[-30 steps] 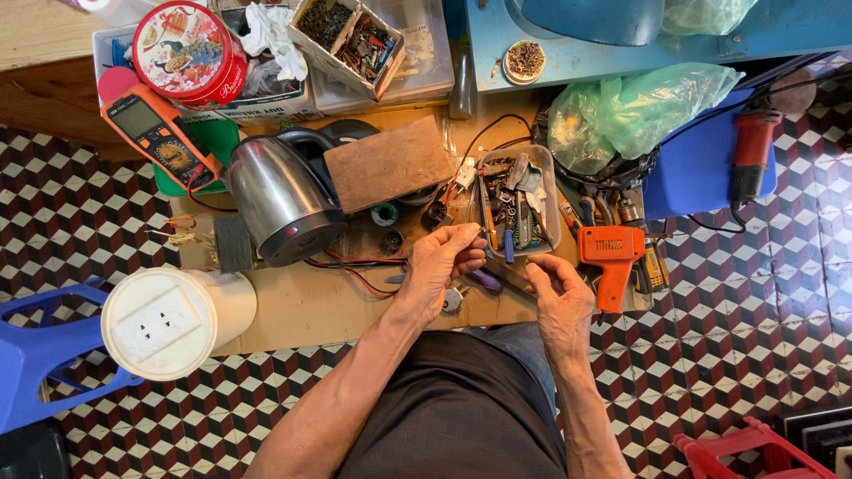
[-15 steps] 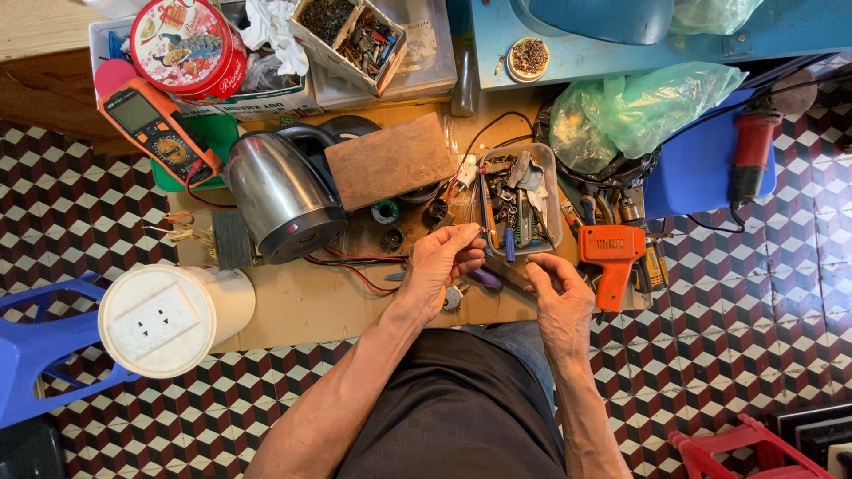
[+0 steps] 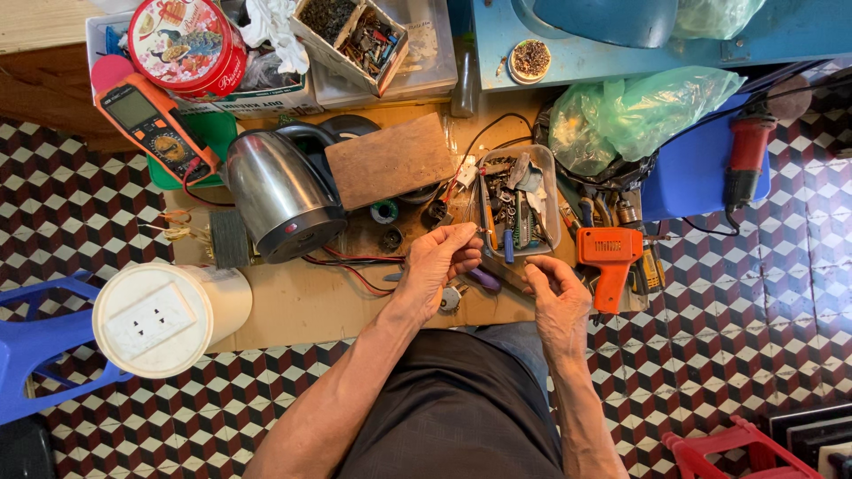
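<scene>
While the left hand (image 3: 437, 263) pinches something thin and tiny near its fingertips, right at the edge of the clear tool tray (image 3: 548, 164), I honestly can't tell what the bit is, a wire end or small pin maybe. Fingers are curled close together around it, thumb against forefinger. Right hand (image 3: 557, 293) sits just beside, fingers bent in a loose pinch too; can't tell if it has hold of anything. A purple-handled tool (image 3: 485, 279) lies between the hands on the cardboard sheet (image 3: 293, 306). My take: keep both wrists braced on the cardboard, work low over it so a dropped part doesn't vanish, and mind the red wires (image 3: 355, 266) running from the steel kettle (image 3: 280, 200) nearby
</scene>
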### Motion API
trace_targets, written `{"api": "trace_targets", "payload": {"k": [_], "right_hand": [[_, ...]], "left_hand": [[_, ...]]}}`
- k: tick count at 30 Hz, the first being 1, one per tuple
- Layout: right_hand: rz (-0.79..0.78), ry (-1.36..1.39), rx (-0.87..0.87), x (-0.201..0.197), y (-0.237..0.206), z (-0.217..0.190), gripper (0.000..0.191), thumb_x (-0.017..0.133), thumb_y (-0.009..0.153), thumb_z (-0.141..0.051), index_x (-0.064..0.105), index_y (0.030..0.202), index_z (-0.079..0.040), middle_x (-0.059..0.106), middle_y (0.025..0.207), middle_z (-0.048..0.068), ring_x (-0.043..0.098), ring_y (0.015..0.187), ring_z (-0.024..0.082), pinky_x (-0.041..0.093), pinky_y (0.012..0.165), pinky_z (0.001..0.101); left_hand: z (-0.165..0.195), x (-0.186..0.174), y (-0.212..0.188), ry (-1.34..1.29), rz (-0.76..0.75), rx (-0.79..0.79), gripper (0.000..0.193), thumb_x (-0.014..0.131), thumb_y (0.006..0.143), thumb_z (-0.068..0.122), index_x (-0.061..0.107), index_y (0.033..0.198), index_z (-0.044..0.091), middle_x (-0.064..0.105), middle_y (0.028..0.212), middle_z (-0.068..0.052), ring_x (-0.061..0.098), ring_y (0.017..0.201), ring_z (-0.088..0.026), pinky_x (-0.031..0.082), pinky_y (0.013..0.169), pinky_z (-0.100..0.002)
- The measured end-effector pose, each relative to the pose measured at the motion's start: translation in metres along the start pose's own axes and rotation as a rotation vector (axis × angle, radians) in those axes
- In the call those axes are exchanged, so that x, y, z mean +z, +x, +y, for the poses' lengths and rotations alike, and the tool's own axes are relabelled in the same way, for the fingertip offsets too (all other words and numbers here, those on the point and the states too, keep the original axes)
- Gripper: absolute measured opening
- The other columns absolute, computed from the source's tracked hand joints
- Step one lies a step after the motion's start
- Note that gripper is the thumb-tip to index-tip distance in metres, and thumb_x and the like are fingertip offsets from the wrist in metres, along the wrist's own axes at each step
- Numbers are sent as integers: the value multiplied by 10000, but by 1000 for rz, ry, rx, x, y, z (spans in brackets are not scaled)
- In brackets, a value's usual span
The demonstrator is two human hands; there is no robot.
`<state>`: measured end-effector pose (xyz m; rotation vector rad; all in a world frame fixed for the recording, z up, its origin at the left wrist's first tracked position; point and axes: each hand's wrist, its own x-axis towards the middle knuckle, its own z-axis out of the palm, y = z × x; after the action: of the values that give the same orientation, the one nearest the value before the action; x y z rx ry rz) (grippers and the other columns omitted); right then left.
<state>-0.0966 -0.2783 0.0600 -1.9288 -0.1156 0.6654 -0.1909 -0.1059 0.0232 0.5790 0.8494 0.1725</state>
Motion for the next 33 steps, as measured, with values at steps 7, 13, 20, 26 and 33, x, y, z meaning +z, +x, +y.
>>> {"api": "trace_targets", "payload": {"k": [7, 13, 20, 26, 33], "right_hand": [[31, -630, -230, 26, 57, 46, 289, 701, 918, -250, 683, 1113, -37, 704, 1028, 161, 692, 875, 327, 541, 795, 428], [-4, -871, -250, 45, 82, 65, 363, 702, 877, -302, 620, 1113, -38, 660, 1094, 222, 657, 911, 449, 522, 775, 530], [-60, -777, -7, 29, 93, 48, 317, 656, 885, -311, 717, 1079, -68, 717, 960, 172, 691, 906, 383, 537, 814, 493], [-88, -538, 91, 6, 88, 30, 361, 675, 894, -298, 716, 1169, -67, 718, 860, 92, 685, 773, 232, 545, 750, 365], [-121, -439, 87, 5, 98, 33, 323, 692, 909, -246, 722, 1170, -57, 690, 840, 71, 627, 747, 175, 528, 719, 322]], "left_hand": [[19, -25, 3, -39, 107, 115, 271, 738, 935, 243, 695, 1068, 11, 718, 932, -64, 686, 789, -109, 605, 728, -235], [45, -43, 4, -14, 223, 176, 271, 742, 928, 247, 691, 1083, 30, 719, 942, -63, 681, 800, -112, 592, 729, -241], [63, -40, 29, 17, 223, 224, 272, 748, 935, 254, 687, 1075, 29, 708, 953, -59, 666, 829, -111, 584, 754, -236], [75, -35, 43, 89, 249, 233, 295, 749, 930, 249, 686, 1097, 14, 703, 954, -60, 675, 836, -117, 595, 764, -241], [76, -40, 51, 69, 234, 217, 297, 748, 937, 240, 679, 1116, 13, 701, 976, -66, 672, 842, -118, 586, 759, -235]]}}
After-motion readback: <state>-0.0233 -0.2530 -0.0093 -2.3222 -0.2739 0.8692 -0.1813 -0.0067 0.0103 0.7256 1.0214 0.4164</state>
